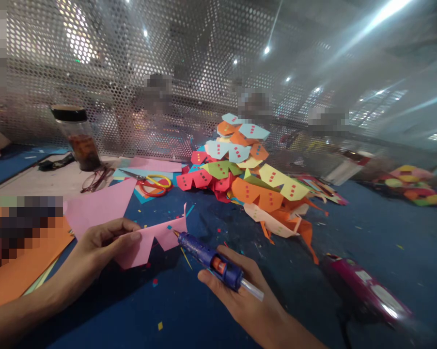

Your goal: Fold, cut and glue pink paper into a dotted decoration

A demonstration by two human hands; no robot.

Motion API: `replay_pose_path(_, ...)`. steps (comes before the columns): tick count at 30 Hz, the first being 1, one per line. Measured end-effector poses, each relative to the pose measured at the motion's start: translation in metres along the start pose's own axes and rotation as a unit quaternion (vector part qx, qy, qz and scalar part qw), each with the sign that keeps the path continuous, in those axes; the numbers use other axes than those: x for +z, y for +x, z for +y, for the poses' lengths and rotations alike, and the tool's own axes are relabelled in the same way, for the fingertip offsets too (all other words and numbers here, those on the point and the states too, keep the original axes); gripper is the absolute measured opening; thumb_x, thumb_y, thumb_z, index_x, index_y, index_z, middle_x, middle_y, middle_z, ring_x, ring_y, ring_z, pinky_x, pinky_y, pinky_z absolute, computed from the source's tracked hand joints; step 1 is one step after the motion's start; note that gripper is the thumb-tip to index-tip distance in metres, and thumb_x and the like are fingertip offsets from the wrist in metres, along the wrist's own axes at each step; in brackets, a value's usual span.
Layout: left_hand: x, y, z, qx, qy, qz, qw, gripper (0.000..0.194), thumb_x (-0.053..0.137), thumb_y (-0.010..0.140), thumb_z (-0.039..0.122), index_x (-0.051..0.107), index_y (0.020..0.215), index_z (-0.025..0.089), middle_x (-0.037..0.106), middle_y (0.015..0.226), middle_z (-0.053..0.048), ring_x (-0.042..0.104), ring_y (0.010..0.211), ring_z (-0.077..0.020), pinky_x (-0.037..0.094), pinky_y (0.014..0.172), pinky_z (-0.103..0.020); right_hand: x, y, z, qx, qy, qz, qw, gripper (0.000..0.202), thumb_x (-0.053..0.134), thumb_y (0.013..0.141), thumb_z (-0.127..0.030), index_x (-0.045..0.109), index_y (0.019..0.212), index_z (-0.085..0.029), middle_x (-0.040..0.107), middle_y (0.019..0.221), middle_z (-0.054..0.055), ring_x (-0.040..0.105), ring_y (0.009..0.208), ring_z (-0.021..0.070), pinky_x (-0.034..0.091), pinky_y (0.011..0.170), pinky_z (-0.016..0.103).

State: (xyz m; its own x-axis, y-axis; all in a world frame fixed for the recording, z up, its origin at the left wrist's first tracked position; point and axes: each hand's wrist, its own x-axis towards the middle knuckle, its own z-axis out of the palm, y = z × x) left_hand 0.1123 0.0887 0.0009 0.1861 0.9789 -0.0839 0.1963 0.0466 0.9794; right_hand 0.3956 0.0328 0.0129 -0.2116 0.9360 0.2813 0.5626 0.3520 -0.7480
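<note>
My left hand (pixel 111 245) pinches a folded pink paper cut-out (pixel 166 238) between thumb and fingers, above the blue table. A notch is cut in its lower edge, and a small blue square sits near its top. My right hand (pixel 245 293) is wrapped round a blue hot glue gun (pixel 207 257) with a clear glue stick out of its back end. The gun's nozzle points at the pink paper, close to the blue square; I cannot tell whether it touches. Behind them rises a pile of similar colored paper cut-outs (pixel 222 169) with small squares on them.
Scissors (pixel 151 184) with red and yellow handles lie on paper sheets, left of the pile. Farther left stand a jar (pixel 82 145) of dark liquid and eyeglasses (pixel 95 179). A purple device (pixel 367 288) lies at right. Perforated metal panels (pixel 189 58) close off the back.
</note>
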Motion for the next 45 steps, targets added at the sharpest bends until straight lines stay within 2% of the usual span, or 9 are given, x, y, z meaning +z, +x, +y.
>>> replay_pose_path(15,-0.0013,-0.0006,-0.0006,0.008,-0.002,-0.001,1.0,0.037,0.07,0.083,0.061,0.073,0.081,0.024,0.06,0.059,0.005,0.052,0.054,-0.0102,0.04,0.051,-0.018,-0.0003,-0.0001,0.0036,0.021,0.016,-0.021,0.999,0.034,0.061,0.09,-0.058,0.059,0.074,-0.028,0.06,0.064,0.001,0.055,0.054,0.0174,0.047,0.049,0.031)
replay_pose_path(29,-0.003,-0.0011,-0.0057,0.015,-0.001,0.002,1.0,0.037,0.069,0.084,0.06,0.071,0.081,0.023,0.055,0.058,0.005,0.047,0.053,-0.0089,0.035,0.049,-0.016,0.0009,-0.0011,0.0042,0.002,-0.011,0.0,1.0,0.035,0.057,0.092,-0.058,0.059,0.075,-0.027,0.058,0.061,-0.001,0.054,0.05,0.0157,0.046,0.046,0.028)
replay_pose_path(35,-0.0014,-0.0002,-0.0036,0.009,-0.007,-0.004,1.0,0.037,0.069,0.084,0.06,0.072,0.081,0.023,0.058,0.059,0.005,0.049,0.054,-0.0094,0.037,0.049,-0.017,0.0015,-0.003,0.0046,0.003,-0.026,0.006,1.0,0.036,0.056,0.091,-0.059,0.06,0.076,-0.027,0.059,0.061,-0.001,0.054,0.052,0.0156,0.047,0.046,0.027)
replay_pose_path(45,-0.0029,-0.0005,-0.0041,0.007,0.002,0.0,1.0,0.034,0.07,0.084,0.057,0.072,0.083,0.023,0.057,0.06,0.005,0.048,0.055,-0.0104,0.037,0.05,-0.019,0.0004,-0.0009,0.0046,0.025,0.002,-0.017,1.0,0.035,0.061,0.089,-0.059,0.06,0.074,-0.028,0.059,0.062,0.0,0.054,0.052,0.0164,0.048,0.047,0.028)
